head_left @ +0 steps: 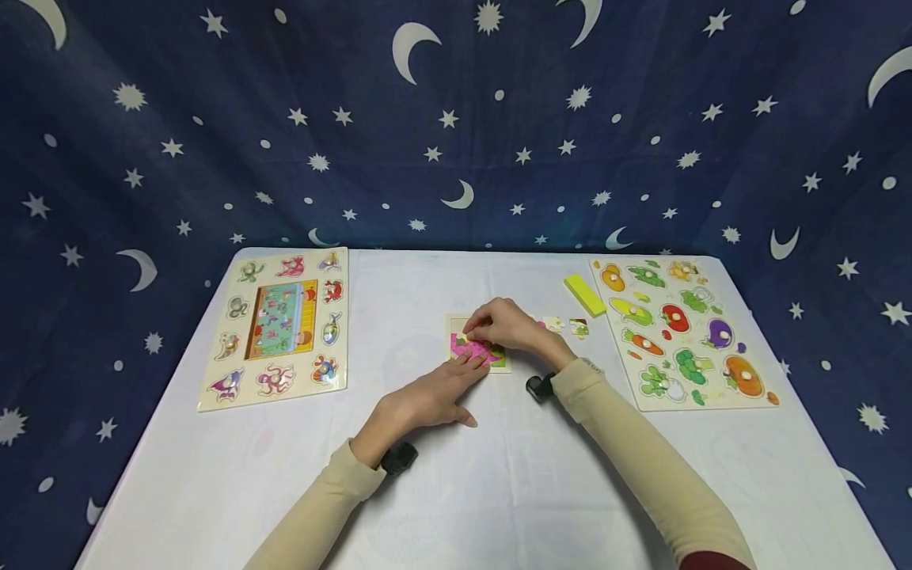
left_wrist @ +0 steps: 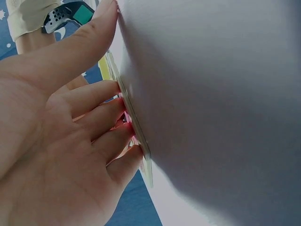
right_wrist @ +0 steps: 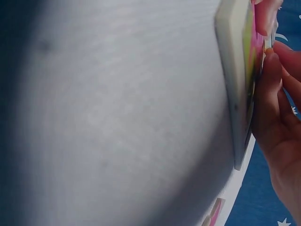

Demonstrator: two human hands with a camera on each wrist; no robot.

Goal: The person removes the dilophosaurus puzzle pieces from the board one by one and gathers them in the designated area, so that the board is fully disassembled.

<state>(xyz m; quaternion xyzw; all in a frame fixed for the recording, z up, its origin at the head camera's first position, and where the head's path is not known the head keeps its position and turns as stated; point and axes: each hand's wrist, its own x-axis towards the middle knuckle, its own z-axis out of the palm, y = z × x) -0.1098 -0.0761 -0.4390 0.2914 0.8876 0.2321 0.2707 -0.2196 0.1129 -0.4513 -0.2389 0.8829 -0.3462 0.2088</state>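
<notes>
A small square jigsaw puzzle with a wooden frame and a pink and green picture lies at mid-table. My left hand reaches in from the near side, its outstretched fingers pressing on the pink pieces; the thumb stays off the frame, to the right. Over the far part of the puzzle, my right hand pinches a puzzle piece between thumb and forefinger, and the fingers mostly hide it. Loose puzzle pieces lie just right of that hand, partly behind the wrist.
A peg board of sea animals lies at the left, with a picture in its middle. On the right is a vegetable peg board, a yellow block beside its far left corner. A starry blue curtain hangs behind the white table.
</notes>
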